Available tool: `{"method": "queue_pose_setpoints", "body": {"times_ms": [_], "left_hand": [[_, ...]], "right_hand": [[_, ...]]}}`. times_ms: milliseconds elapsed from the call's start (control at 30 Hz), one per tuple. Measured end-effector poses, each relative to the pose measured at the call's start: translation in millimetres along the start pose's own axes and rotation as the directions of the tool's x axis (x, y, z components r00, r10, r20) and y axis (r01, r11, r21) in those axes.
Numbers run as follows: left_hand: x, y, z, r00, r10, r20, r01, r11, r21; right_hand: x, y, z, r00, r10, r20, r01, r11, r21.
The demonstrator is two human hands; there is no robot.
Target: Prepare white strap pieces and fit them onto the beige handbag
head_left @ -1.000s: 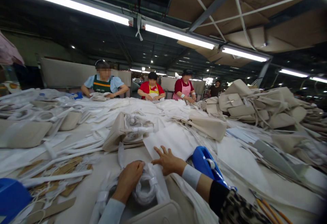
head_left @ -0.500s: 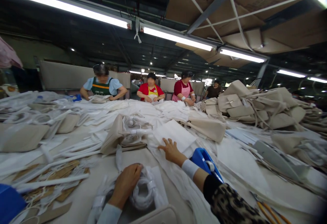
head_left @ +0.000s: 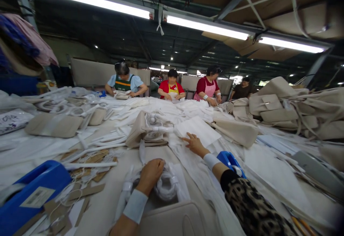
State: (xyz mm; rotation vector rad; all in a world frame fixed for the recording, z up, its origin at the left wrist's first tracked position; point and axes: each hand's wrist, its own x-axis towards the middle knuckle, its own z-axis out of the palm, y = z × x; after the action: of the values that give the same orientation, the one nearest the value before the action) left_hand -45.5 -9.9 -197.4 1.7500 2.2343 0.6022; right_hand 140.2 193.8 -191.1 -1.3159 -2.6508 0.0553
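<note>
Near the front of the table, a beige handbag (head_left: 172, 221) lies with its handle (head_left: 166, 185) coiled up in clear plastic wrap. Closed fingers of my left hand (head_left: 151, 174) grip the wrapped handle at its upper left; the fingertips are partly hidden. My right hand (head_left: 195, 145) is open, fingers spread, at the lower edge of a stack of white sheets (head_left: 201, 130). Pale bands circle both wrists. Just beyond my hands stands another beige bag (head_left: 137, 130) with a wrapped handle.
Blue tape dispensers stand at the left (head_left: 34, 193) and by my right forearm (head_left: 230, 160). Brown card tags with strings (head_left: 88, 189) lie left. Beige bags (head_left: 279, 103) are heaped at right. Scissors (head_left: 301, 225) lie front right. Several co-workers (head_left: 172, 87) work across the table.
The view has swung left, so everything sits further right, and more of the left tape dispenser shows. My left hand stays at the coiled handle and my right at the white sheets.
</note>
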Motion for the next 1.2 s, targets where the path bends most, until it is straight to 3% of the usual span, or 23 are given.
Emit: {"method": "queue_pose_setpoints", "body": {"times_ms": [100, 233, 367, 467, 900, 1033, 1200], "left_hand": [[0, -1, 0.1, 1.0, -0.004, -0.004, 0.004, 1.0, -0.005], [-1, 0, 0.2, 1.0, -0.008, -0.011, 0.008, 1.0, -0.012], [-3, 1, -0.1, 1.0, -0.007, -0.011, 0.007, 1.0, -0.004], [-4, 1, -0.6, 1.0, 0.001, -0.016, -0.001, 1.0, 0.002], [3, -6, 4.4, 0.999, 0.032, -0.014, -0.032, 0.999, -0.029], [5, -8, 6.2, 0.999, 0.037, -0.02, -0.037, 0.998, -0.047], [6, -9, 7.6, 0.998, 0.039, -0.043, -0.043, 0.996, -0.079]], "right_hand": [[-16, 0, -11, 0.998, -0.018, -0.063, 0.019, 0.999, 0.029], [-61, 8, -20, 0.997, 0.037, -0.068, -0.035, 0.999, 0.025], [-107, 17, -9, 0.982, 0.187, 0.024, -0.185, 0.981, -0.062], [-125, 14, 6, 0.972, 0.233, 0.025, -0.227, 0.962, -0.155], [-142, -7, 27, 0.997, 0.057, -0.05, -0.07, 0.95, -0.304], [-136, -8, 18, 0.994, 0.103, -0.046, -0.112, 0.953, -0.282], [-126, -13, -9, 0.969, 0.246, 0.0, -0.24, 0.943, -0.23]]}}
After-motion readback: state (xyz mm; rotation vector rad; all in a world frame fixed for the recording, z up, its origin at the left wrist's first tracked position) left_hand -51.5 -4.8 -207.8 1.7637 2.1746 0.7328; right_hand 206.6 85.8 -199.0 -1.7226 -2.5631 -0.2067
